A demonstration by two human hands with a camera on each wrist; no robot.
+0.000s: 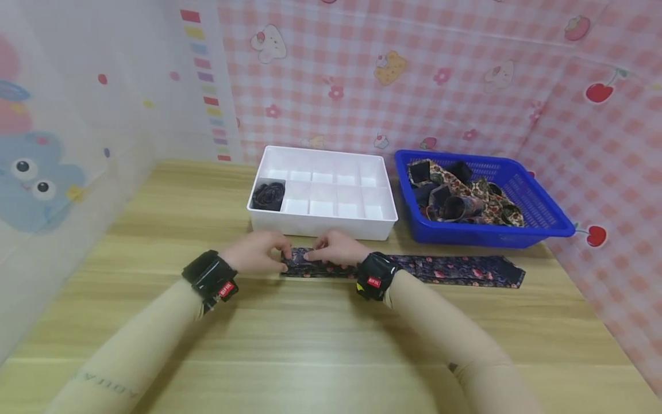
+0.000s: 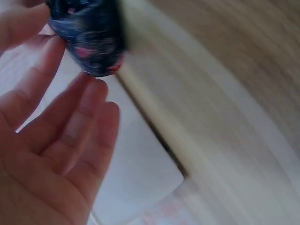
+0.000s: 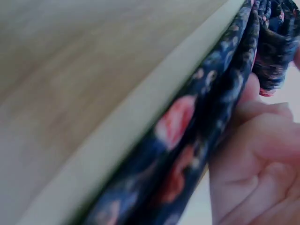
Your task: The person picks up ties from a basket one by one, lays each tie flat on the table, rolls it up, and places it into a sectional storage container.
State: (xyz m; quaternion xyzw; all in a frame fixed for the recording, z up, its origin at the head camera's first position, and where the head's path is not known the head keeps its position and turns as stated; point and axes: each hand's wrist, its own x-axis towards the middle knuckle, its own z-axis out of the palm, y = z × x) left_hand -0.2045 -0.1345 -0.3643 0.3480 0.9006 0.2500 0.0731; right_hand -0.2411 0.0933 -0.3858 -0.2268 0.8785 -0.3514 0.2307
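Observation:
A dark floral necktie (image 1: 460, 269) lies lengthwise on the table in front of the white divided box. Its left end is folded over into a short roll (image 2: 91, 40). My left hand (image 1: 253, 252) pinches that end between thumb and index finger, the other fingers held out beside it in the left wrist view. A little to the right, my right hand (image 1: 338, 248) holds the necktie near the roll, its fingers (image 3: 262, 112) bent at the strip's edge. From there the strip runs under my right wrist and out to a dark-patched tip.
The white box (image 1: 320, 226) has two rows of compartments; a dark rolled necktie (image 1: 269, 196) sits in the front left one. At the back right, a blue basket (image 1: 478, 234) holds several loosely coiled floral and dark neckties (image 1: 465, 198). Patterned cloth walls (image 1: 362, 75) enclose the table.

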